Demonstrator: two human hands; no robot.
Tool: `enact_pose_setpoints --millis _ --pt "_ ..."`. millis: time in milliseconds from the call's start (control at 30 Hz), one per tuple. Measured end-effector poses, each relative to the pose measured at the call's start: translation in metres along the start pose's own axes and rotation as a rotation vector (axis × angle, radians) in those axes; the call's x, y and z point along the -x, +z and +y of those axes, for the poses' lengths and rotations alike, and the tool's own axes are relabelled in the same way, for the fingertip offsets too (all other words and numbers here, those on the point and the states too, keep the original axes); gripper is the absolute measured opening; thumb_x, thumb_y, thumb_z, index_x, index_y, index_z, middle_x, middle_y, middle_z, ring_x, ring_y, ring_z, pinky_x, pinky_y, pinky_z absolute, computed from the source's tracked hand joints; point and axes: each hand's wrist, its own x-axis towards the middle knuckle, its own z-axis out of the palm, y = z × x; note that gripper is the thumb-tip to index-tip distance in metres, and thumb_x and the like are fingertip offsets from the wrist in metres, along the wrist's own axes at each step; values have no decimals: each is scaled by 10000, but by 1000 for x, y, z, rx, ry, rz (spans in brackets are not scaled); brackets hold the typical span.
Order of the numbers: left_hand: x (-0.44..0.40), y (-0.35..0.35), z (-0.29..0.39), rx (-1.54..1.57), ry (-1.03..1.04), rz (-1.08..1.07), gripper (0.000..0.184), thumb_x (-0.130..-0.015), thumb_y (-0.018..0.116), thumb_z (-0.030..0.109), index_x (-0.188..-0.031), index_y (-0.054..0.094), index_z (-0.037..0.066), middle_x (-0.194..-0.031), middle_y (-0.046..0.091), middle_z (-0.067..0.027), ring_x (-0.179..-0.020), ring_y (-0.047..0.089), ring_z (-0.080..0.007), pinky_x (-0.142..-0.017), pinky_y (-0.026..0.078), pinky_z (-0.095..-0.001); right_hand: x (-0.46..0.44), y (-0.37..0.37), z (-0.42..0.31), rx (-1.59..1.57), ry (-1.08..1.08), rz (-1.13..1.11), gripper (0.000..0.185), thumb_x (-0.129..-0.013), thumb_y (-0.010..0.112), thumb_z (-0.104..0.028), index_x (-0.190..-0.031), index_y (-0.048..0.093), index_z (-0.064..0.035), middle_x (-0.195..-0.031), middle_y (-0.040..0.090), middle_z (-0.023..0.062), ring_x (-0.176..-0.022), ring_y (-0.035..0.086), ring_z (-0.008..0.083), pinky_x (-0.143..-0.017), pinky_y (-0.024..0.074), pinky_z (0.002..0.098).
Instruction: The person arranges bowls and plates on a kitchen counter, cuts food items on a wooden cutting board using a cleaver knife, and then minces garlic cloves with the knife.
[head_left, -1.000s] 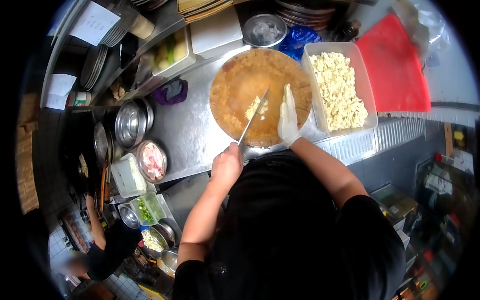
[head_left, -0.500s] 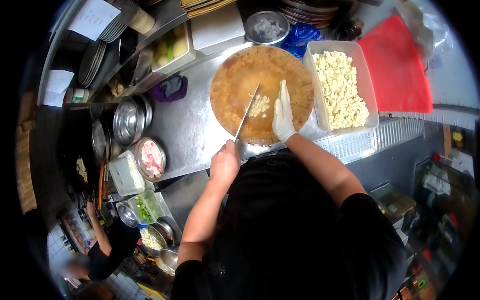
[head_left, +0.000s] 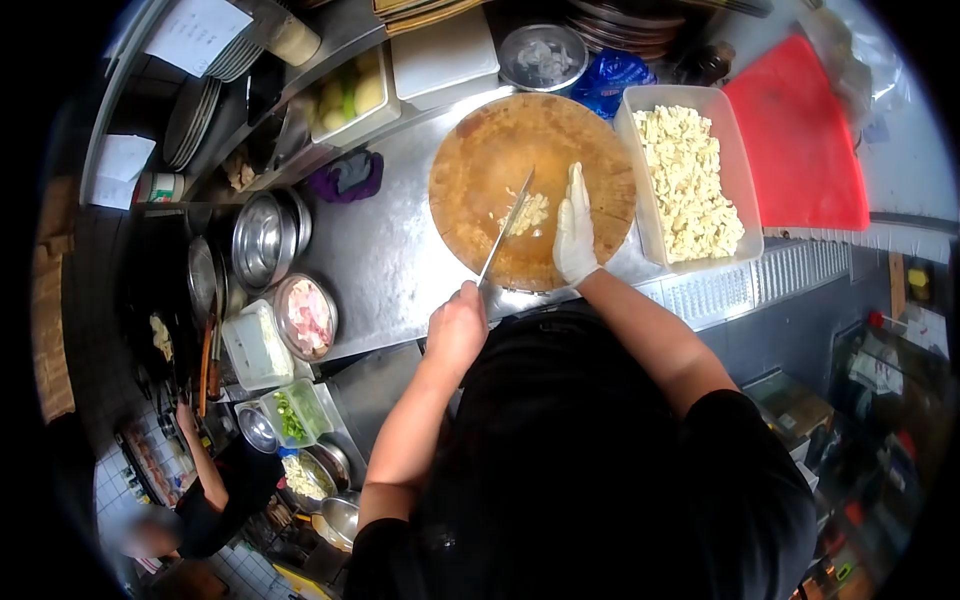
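A round wooden chopping board (head_left: 475,150) lies on the steel counter. My left hand (head_left: 460,322) is closed around the handle of a long knife (head_left: 507,226), bare-skinned. The blade slants up and to the right, along the left side of a small heap of pale yellow chopped food (head_left: 532,213). To the right of the heap, my right hand (head_left: 575,235), in a whitish glove, rests on the board with its fingers stretched out and side by side. It holds nothing. Beside the board, a clear container (head_left: 749,205) is filled with pale yellow pieces.
A red board (head_left: 795,140) lies at right. Behind are a metal bowl (head_left: 543,58), a blue bag (head_left: 612,80) and a white lidded box (head_left: 445,58). Left are steel bowls (head_left: 262,240), raw meat (head_left: 306,315) and a purple cloth (head_left: 340,180). A co-worker (head_left: 230,505) is at lower left.
The knife has swung left off the heap and then back right against it. My right hand has shifted slightly left and back. The whole view has moved a little.
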Motion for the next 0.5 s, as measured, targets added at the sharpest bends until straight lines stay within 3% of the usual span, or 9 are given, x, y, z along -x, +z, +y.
enact_pose_setpoints --millis 233,500 --pt "1 2 2 2 18 28 119 -976 596 75 -931 525 -10 -753 673 -254 -677 680 -466 -638 566 -554 0 -2 3 6 -7 9 602 -1106 372 -209 -1623 223 61 -1682 260 263 -1560 260 400 -1278 209 429" --pt "4 -1 13 31 43 16 122 -968 607 71 -914 529 -6 -766 682 -254 -680 685 -459 -629 568 -550 3 0 2 35 8 34 618 -1110 344 -197 -1641 153 55 -1713 172 255 -1593 173 384 -1295 152 423"
